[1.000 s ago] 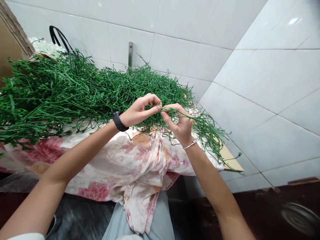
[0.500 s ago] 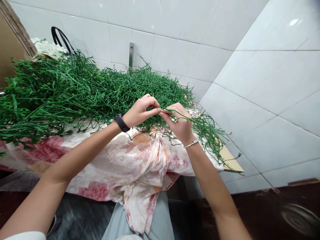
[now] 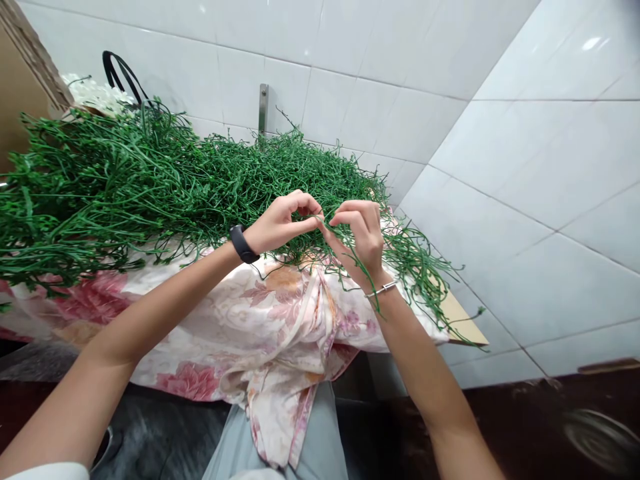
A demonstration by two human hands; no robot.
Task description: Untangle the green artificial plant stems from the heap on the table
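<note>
My left hand (image 3: 286, 222) is closed in a pinch on the end of a thin green artificial flower stem (image 3: 367, 270). A black band is on that wrist. The stem runs across my right hand (image 3: 361, 235) and droops over its wrist, near a silver bracelet. On my right hand the fingers are bent and apart from the thumb, whose tip is close to my left fingertips. Behind and below both hands spreads a large heap of similar green stems (image 3: 280, 167), thin and branching. A floral cloth (image 3: 225, 327) lies beneath the heap and hangs over the front edge.
White petals (image 3: 97, 97) and a black loop (image 3: 123, 73) sit behind the heap at left, beside a cardboard box (image 3: 20, 80). Tiled walls (image 3: 380, 40) rise behind and to the right. A board corner (image 3: 467, 323) sticks out from under the cloth at right.
The fingers of my right hand have lifted off the thumb and spread. The stem has swung down across that hand to the wrist. My left hand stays nearly in place.
</note>
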